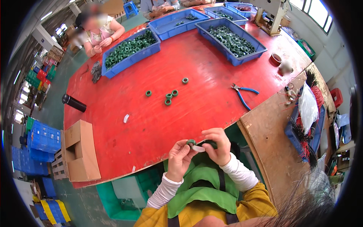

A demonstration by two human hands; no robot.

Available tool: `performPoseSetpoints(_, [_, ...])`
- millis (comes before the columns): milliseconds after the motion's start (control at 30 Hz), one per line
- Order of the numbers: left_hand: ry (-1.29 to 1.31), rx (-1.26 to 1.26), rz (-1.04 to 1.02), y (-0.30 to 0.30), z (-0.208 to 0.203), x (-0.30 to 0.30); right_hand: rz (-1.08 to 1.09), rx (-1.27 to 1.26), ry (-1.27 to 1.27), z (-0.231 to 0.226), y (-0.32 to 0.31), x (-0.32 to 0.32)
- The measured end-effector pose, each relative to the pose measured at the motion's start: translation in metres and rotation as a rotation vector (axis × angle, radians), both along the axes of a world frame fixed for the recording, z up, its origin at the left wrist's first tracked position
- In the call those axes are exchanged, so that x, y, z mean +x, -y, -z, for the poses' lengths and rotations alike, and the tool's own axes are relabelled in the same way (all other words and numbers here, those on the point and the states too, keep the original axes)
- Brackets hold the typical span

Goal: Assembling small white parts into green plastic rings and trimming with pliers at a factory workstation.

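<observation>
Just over the front edge of the red table, my left hand (178, 158) pinches a small dark green ring (191, 142) between thumb and fingers. A short white curved strip (198, 149) sits between my hands, touching the ring. My right hand (219, 146) is closed at the strip's other end. A second dark green piece (210, 143) shows under its fingers, partly hidden. Several loose green rings (169, 96) lie on the table in front of my hands. Another white strip (126, 118) lies to their left.
Blue trays of green rings (237, 43) stand at the back, where a person (99, 32) sits on the left. Blue-handled cutters (245, 93) lie at the right. A black bottle (74, 103) and a cardboard box (80, 151) are at the left edge. A blue bin (319, 130) holds wires.
</observation>
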State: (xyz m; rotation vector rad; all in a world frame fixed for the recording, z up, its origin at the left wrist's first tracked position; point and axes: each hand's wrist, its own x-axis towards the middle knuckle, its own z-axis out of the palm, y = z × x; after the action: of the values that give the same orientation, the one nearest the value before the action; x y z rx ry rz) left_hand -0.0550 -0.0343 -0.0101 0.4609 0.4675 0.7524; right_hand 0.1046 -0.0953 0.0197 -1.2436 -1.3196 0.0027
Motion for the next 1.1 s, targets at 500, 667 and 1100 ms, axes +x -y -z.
performPoseSetpoints(500, [0.016, -0.109, 0.018, -0.006, 0.008, 0.006, -0.089, -0.019, 0.52, 0.017, -0.006, -0.005])
performPoseSetpoints(667, [-0.021, -0.109, -0.003, -0.008, 0.007, 0.004, -0.132, -0.01, 0.627, 0.012, -0.008, 0.001])
performPoseSetpoints(1100, [-0.02, -0.136, 0.063, -0.007, 0.005, -0.001, -0.096, 0.118, 0.531, 0.015, -0.01, -0.003])
